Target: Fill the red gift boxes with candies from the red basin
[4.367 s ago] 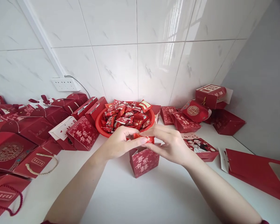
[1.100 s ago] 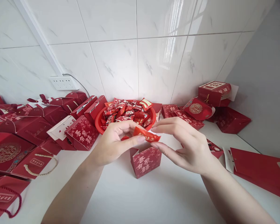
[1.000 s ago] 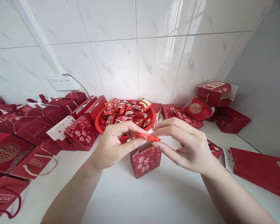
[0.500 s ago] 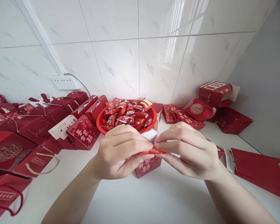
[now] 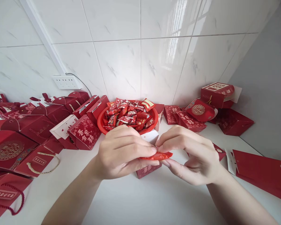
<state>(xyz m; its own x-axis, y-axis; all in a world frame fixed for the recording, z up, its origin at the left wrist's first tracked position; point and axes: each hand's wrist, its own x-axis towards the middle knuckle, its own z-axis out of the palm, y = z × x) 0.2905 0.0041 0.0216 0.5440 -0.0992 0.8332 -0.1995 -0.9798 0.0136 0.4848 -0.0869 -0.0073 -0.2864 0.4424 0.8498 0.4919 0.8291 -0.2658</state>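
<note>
A small red candy packet (image 5: 165, 155) is held level in front of me, over a red gift box (image 5: 149, 171). My left hand (image 5: 125, 153) pinches it between the thumb below and the fingers on top. From the other side my right hand (image 5: 189, 154) grips it too, with its fingertips at the upper edge and the thumb beneath. The box stands on the table behind the packet, a white inner flap raised. My hands cover much of it. Just beyond, a red plastic basket (image 5: 99, 125) holds a heap of wrapped candies (image 5: 128, 115).
Several red gift boxes (image 5: 84, 132), some with rope handles, crowd the left side of the white table (image 5: 140, 203). More boxes (image 5: 221, 95) are piled at the back right, near a flat red card piece (image 5: 259, 168). A power strip (image 5: 66, 82) hangs on the tiled wall.
The packet has tilted, and more of its red face shows between my hands. My right thumb has moved slightly down, away from the fingers. The view has shifted a little.
</note>
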